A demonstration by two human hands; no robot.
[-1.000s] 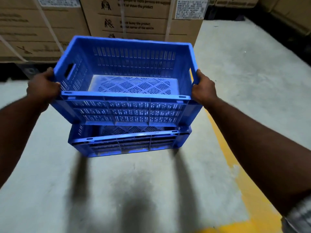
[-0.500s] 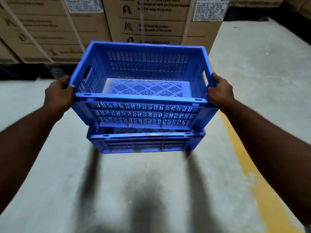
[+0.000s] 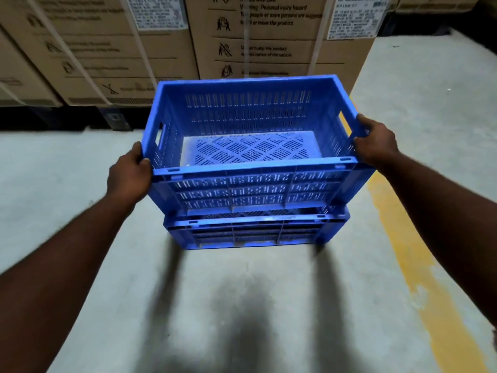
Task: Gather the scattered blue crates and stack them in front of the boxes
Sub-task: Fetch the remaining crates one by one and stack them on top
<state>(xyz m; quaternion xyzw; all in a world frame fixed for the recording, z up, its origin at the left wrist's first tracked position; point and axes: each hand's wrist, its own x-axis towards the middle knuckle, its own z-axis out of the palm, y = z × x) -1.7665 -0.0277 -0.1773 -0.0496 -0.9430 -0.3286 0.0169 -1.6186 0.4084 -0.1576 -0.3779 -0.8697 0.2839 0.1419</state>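
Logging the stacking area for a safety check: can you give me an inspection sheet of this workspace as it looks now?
Surface: grey concrete floor, with a yellow line painted along the right.
Job's things: upper crate is held directly over lower crate, which stands on the floor before the cardboard boxes; whether it is seated cannot be told.
Clutter: nothing seen.
Hands: left hand grips the upper crate's left end, right hand its right end.
Cables: nothing seen.
Surroundings: the boxes are strapped and labelled; dim light.

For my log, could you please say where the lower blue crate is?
Head view, centre: the lower crate rests on the floor, beneath the held crate, before the boxes.
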